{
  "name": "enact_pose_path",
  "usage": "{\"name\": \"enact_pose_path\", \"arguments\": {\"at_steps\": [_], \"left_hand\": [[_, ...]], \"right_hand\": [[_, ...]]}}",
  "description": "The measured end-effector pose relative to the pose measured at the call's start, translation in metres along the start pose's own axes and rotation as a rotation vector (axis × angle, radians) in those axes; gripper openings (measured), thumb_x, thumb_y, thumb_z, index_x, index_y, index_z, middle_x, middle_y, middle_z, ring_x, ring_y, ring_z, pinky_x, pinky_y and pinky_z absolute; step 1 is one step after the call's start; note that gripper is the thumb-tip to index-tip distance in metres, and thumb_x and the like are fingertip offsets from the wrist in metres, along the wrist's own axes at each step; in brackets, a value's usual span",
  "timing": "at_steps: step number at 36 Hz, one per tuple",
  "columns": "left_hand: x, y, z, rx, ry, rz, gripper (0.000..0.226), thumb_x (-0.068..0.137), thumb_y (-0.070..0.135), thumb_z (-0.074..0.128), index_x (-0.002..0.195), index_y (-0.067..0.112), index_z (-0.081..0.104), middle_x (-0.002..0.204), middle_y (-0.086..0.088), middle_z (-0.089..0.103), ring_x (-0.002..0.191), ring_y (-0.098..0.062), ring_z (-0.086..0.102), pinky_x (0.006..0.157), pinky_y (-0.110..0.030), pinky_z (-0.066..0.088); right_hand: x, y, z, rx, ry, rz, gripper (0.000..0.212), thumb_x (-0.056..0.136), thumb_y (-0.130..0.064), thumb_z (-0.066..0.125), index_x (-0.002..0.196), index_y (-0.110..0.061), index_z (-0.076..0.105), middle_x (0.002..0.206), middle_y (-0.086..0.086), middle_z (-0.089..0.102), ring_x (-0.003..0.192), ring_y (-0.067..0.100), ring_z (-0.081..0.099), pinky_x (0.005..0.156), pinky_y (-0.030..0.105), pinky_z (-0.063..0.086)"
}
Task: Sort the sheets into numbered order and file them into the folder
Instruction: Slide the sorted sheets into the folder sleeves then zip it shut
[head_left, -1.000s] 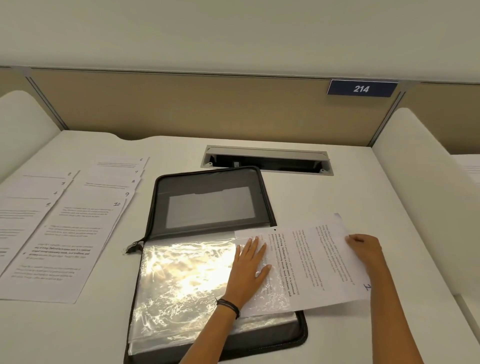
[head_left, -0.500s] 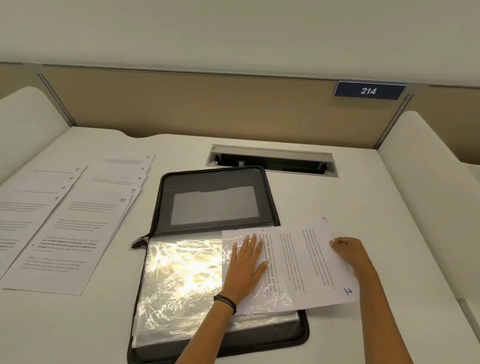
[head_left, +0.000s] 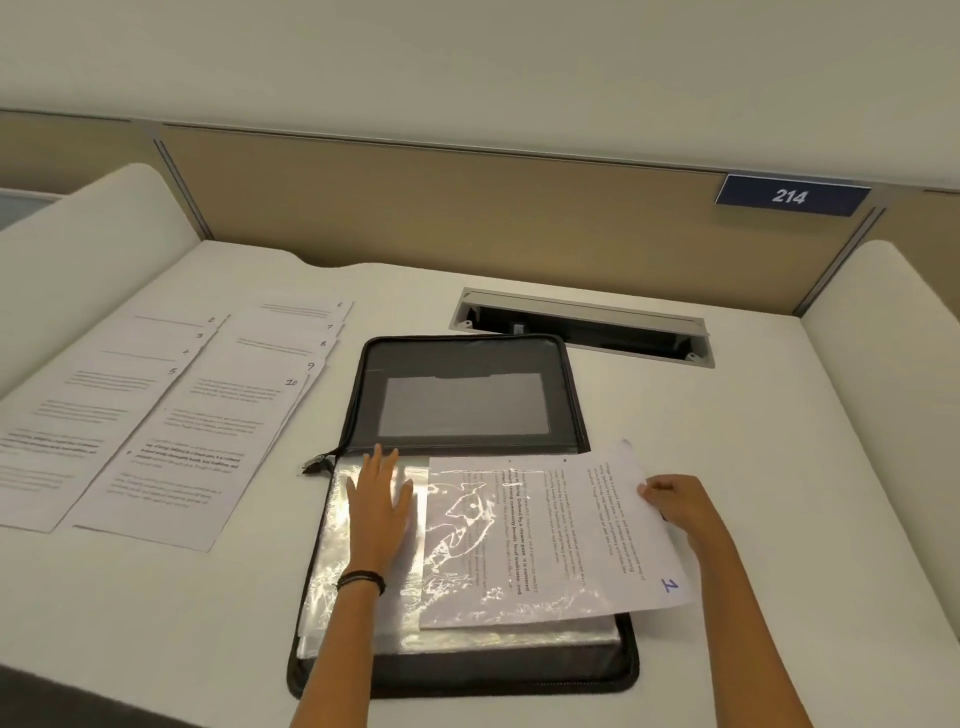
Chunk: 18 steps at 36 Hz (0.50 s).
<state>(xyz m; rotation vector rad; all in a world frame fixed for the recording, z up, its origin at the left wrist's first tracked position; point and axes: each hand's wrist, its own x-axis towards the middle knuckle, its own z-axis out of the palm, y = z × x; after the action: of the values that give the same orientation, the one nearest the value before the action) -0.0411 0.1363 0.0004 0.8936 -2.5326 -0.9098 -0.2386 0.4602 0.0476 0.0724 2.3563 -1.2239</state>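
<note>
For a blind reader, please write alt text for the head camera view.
The right hand holds sheet 1 partly inside a clear sleeve of an open black folder; the left hand presses the sleeve. Sheets 2 to 10 lie left of it.

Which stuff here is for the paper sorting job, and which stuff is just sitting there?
For the job:
folder
plastic sleeve, with the left hand flat on it
sheet 1, pinched by the right hand
numbered sheets laid out on the left

Just there:
214 sign
cable slot
</note>
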Motion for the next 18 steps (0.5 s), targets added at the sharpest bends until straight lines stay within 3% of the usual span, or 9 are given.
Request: {"name": "enact_pose_path", "arguments": {"at_steps": [3,7,12,15,18], "left_hand": [[-0.005,-0.016,-0.014,0.036,0.038,-0.075,0.043,0.097,0.015,0.051,0.138,0.006,0.045,0.154,-0.013,0.029,0.144,-0.028,0.022,0.117,-0.048,0.008],[-0.011,-0.03,-0.027,-0.01,0.033,-0.186,0.047,0.097,0.015,0.051,0.142,0.006,0.04,0.156,-0.011,0.023,0.145,-0.027,0.02,0.117,-0.046,0.006],[-0.011,-0.036,-0.039,-0.122,0.037,-0.251,0.051,0.096,0.014,0.053,0.143,0.002,0.037,0.151,-0.014,0.033,0.139,-0.029,0.032,0.115,-0.041,0.025],[-0.007,-0.037,-0.045,-0.141,0.075,-0.311,0.042,0.095,0.011,0.052,0.135,0.0,0.046,0.131,-0.018,0.05,0.119,-0.032,0.049,0.102,-0.039,0.039],[-0.005,-0.037,-0.052,-0.139,0.098,-0.322,0.027,0.095,0.01,0.05,0.12,0.0,0.056,0.112,-0.017,0.056,0.095,-0.024,0.053,0.084,-0.03,0.04]], "right_hand": [[-0.002,-0.005,0.007,-0.003,-0.012,-0.002,0.017,0.088,-0.009,0.062,0.083,0.006,0.067,0.081,0.016,0.067,0.072,0.022,0.057,0.068,0.029,0.042],[-0.006,-0.013,0.015,-0.008,-0.039,-0.028,0.017,0.089,-0.006,0.06,0.073,-0.002,0.063,0.068,0.003,0.06,0.06,0.015,0.052,0.058,0.024,0.037],[-0.005,-0.017,0.026,-0.016,-0.052,-0.03,0.021,0.089,-0.005,0.061,0.068,-0.005,0.062,0.067,0.003,0.06,0.061,0.016,0.053,0.059,0.025,0.038],[-0.005,-0.019,0.033,-0.014,-0.06,-0.028,0.016,0.088,-0.006,0.063,0.073,-0.002,0.065,0.072,0.007,0.064,0.066,0.02,0.056,0.061,0.026,0.041],[-0.004,-0.02,0.038,-0.013,-0.08,-0.013,0.012,0.086,-0.008,0.065,0.075,-0.003,0.067,0.08,0.012,0.067,0.071,0.023,0.059,0.064,0.028,0.043]]}}
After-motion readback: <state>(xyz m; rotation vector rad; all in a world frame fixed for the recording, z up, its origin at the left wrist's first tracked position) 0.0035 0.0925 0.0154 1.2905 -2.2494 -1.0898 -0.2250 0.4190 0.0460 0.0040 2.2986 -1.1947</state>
